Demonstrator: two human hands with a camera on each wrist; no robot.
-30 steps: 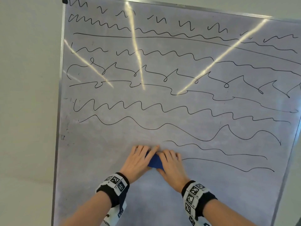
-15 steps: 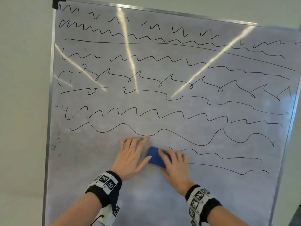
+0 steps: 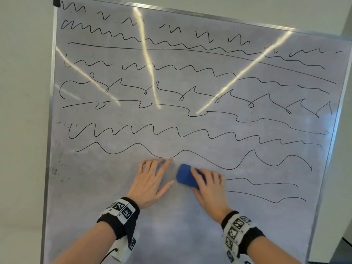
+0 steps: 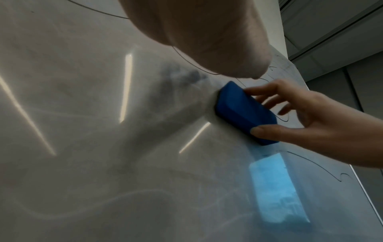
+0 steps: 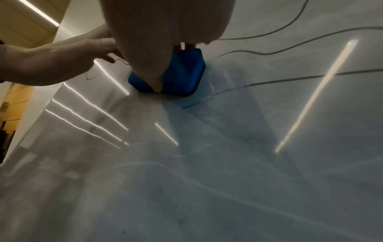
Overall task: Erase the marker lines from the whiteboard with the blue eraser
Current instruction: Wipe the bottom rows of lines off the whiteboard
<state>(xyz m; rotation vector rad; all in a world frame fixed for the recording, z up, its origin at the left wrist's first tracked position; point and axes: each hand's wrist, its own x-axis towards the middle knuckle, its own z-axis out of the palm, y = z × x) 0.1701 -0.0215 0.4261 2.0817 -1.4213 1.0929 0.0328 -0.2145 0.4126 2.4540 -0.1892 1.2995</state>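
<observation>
A whiteboard (image 3: 190,119) in a thin metal frame fills the head view, leaning slightly so that its top tips toward one o'clock. Rows of black marker lines (image 3: 171,134) cross it from nine o'clock to three o'clock: short zigzags along the top, then waves and loops down to the middle. Bright streaks of reflected ceiling light fan across the upper half. The lower part of the board is a smudged grey.

Both hands sit just below the board's centre, side by side with a narrow gap between them. The left hand (image 3: 152,180) lies flat on the surface with fingers spread and straight, pointing toward twelve o'clock, the thumb reaching toward three o'clock; it holds nothing. Its fingertips end just under the lowest long wave.

The right hand (image 3: 207,187) presses the blue eraser (image 3: 185,175) against the board. The fingers drape over the eraser's top and the thumb clamps its lower edge, as the left wrist view shows clearly (image 4: 244,111). The eraser sticks out toward ten o'clock from under the fingers, apart from the left thumb.

At three o'clock of the right hand, two short wavy lines (image 3: 266,191) run on toward the right frame.

Each wrist wears a black band (image 3: 122,214) with square black-and-white markers.
</observation>
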